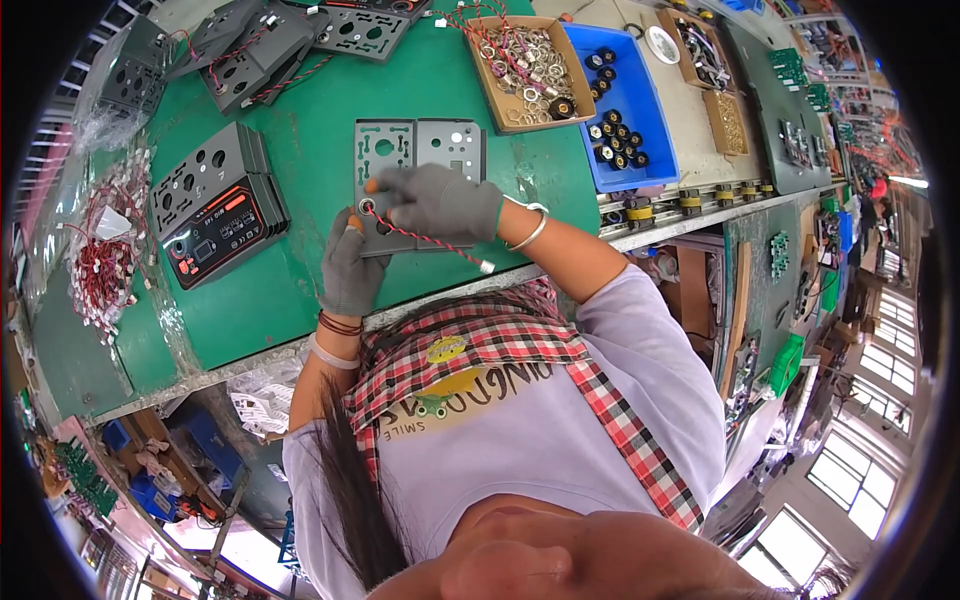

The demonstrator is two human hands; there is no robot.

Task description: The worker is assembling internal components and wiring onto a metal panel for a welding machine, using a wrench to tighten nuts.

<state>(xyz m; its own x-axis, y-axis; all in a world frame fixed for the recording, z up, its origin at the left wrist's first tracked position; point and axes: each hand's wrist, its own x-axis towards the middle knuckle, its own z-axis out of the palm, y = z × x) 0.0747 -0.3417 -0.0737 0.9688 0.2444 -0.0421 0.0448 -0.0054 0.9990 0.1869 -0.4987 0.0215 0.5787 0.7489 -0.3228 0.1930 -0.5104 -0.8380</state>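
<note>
A grey metal panel (384, 136) with cut-outs lies on the green bench mat before me. My left hand (352, 272), in a grey glove with bare fingertips, grips the panel's near left edge. Above the panel reaches my gloved right hand (440, 200), fingers bent in around a small metal ring nut (366, 206) at the panel's left side. From that nut a twisted red-and-black wire (425, 239) runs right to a white plug (487, 267). My right palm covers part of the panel, and the undersides of my fingers are hidden.
Left stands a stack of dark panels (215, 205), beside a heap of red-and-white wires (100, 265). More panels (262, 55) lie at the back. A cardboard box (510, 122) of ring nuts and a blue tray (640, 110) of black round parts are on the right.
</note>
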